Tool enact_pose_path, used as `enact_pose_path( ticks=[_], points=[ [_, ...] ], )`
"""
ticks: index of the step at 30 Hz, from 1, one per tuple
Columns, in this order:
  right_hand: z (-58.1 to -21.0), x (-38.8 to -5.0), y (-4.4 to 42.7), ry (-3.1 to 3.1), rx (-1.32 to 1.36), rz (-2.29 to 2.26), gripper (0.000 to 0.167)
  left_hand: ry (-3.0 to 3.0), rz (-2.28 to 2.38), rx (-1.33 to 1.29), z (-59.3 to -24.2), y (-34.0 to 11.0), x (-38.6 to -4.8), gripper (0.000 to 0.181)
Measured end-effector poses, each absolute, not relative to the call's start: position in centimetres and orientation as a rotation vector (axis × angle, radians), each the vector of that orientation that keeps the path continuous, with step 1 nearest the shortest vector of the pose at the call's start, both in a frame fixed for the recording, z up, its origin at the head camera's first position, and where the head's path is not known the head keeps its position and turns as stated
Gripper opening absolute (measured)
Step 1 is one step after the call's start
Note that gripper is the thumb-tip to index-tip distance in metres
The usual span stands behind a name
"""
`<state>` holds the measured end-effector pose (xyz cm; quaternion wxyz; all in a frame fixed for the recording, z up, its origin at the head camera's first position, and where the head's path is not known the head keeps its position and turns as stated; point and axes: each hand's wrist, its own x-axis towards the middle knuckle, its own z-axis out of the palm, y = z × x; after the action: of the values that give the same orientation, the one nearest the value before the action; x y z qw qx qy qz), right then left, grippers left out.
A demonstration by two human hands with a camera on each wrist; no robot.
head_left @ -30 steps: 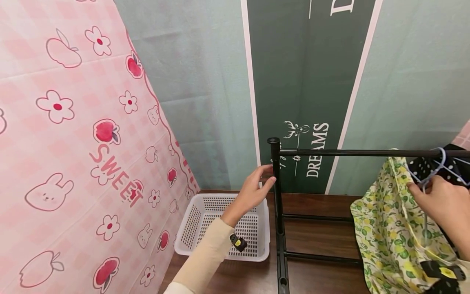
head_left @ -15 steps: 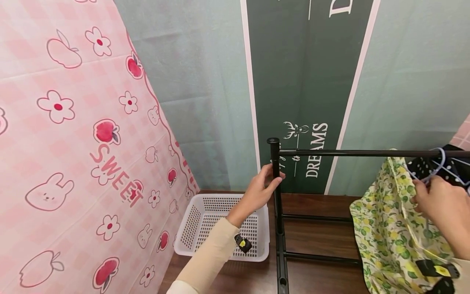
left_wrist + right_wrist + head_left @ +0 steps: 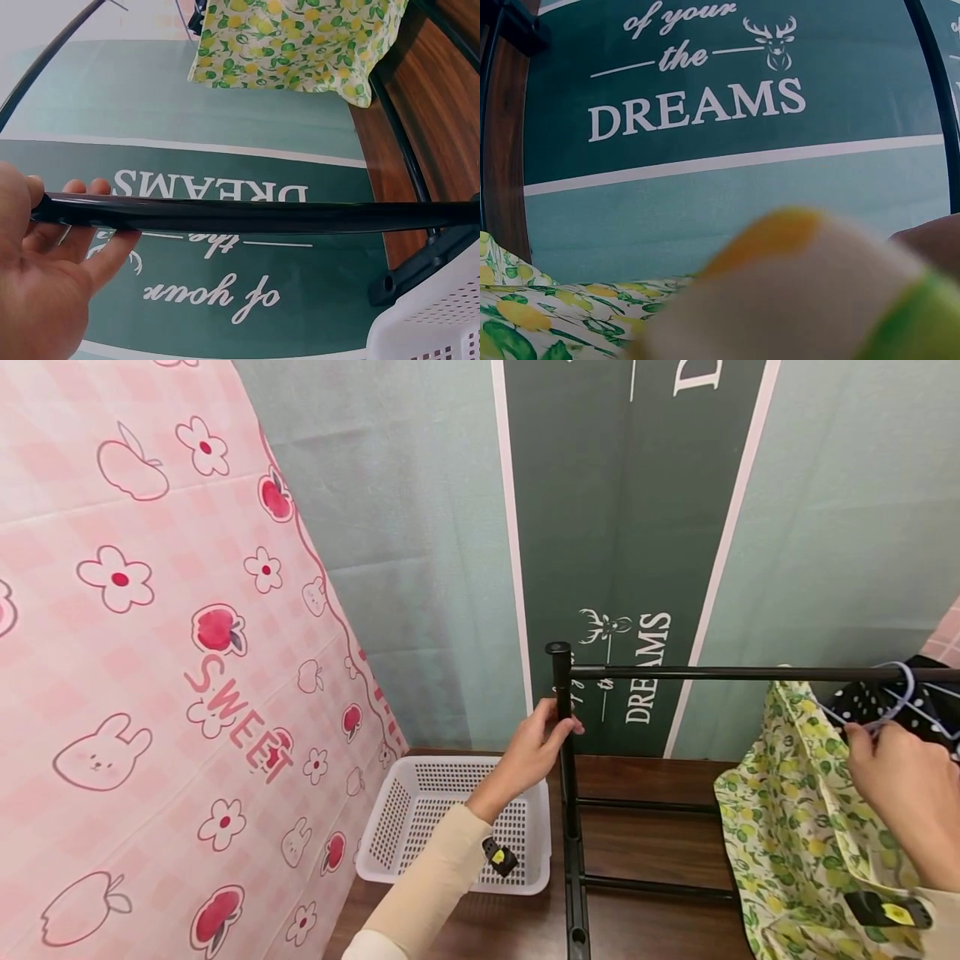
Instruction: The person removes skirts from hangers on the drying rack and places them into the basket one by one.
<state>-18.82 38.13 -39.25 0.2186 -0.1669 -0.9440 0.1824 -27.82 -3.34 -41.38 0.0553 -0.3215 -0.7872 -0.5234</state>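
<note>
My left hand [image 3: 536,739] holds the black upright post [image 3: 564,693] of a clothes rack, fingers curled round it below the top cap. In the left wrist view the fingers [image 3: 75,225] lie on both sides of that post. At the right, my right hand [image 3: 900,777] grips a light purple hanger [image 3: 909,681] just below its hook, which is at the black top rail [image 3: 720,672]. A lemon-print cloth garment [image 3: 780,810] hangs beneath this hand. Blurred lemon fabric [image 3: 802,292] hides most of the right hand in its wrist view.
Behind the right hand is black fabric with white dots [image 3: 858,702]. A white perforated basket [image 3: 367,852] stands on the brown wooden surface [image 3: 652,847], left of the post. Lower black bars [image 3: 660,885] run across the rack's base. Pink and green printed sheets stand around.
My left hand has moved right and its fingers have come round the post. The right hand has shifted slightly right, and the top of the lemon garment has swung left.
</note>
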Motion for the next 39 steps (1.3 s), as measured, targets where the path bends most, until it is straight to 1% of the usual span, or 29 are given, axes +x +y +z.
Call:
enact_pose_path(
  ticks=[7, 16, 33, 39],
  points=[
    [-39.6, -19.0, 38.4, -2.575, -0.450, 0.498, 0.055, -2.402, -1.560, -0.976, -41.3, -3.2, -27.8, 0.024],
    [-39.5, -19.2, 38.4, -2.525, -0.460, 0.501, 0.049, -2.411, -1.572, -0.976, -41.3, -3.3, -27.6, 0.023],
    [-38.4, -18.6, 37.4, -2.508, -0.374, 0.446, 0.056, -2.411, -1.623, -0.974, -41.2, -3.5, -27.7, 0.025],
    [-38.0, -18.4, 37.3, -2.523, -0.371, 0.420, 0.051, -2.409, -1.610, -0.987, -41.1, -3.5, -27.7, 0.025]
  ],
)
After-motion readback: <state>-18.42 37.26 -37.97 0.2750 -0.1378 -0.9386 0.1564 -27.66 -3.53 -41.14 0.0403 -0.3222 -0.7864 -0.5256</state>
